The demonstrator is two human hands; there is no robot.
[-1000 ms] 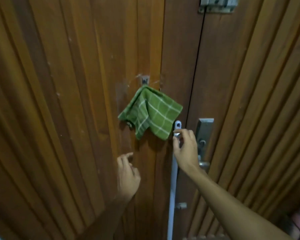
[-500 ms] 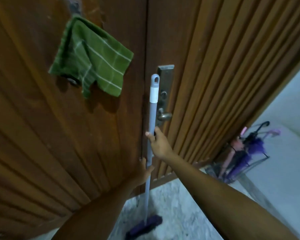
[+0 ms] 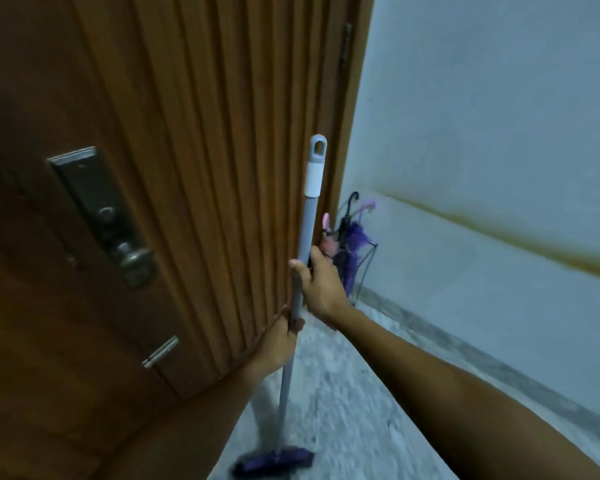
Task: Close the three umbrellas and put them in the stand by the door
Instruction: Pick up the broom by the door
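Plainly, from the head view, you had both hands wrapped round the smooth grey broom pole (image 3: 300,251): your right hand (image 3: 321,284) closed on it above, your left hand (image 3: 278,342) closed on it just below. The umbrellas (image 3: 347,244), furled in pink, black and purple, stood in the thin wire stand (image 3: 364,268) just beyond your right hand, by the ribbed wooden door (image 3: 194,168). That step looked done; you did best keeping the stiff pole upright, its purple bristle head (image 3: 274,460) clear of the stand.
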